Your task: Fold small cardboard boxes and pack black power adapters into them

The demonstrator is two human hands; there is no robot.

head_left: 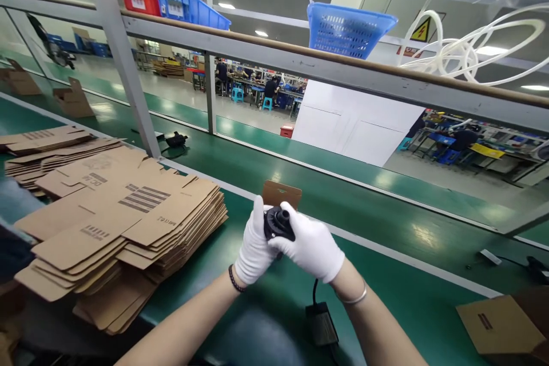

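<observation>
Both my hands wear white gloves and meet over the green conveyor belt (386,274). My left hand (254,246) and my right hand (311,247) are both wrapped round a small round black part (278,223) with a short nozzle. A black cable hangs from it down to a black power adapter (321,323) lying on the belt. A small cardboard tab (281,193) sticks up just behind the part. I cannot tell whether my hands hold it.
A thick stack of flattened cardboard boxes (124,223) lies at the left, with more behind it. An opened carton (501,323) sits at the lower right. A metal frame rail (300,63) with blue and red baskets runs overhead. Other workers sit far back.
</observation>
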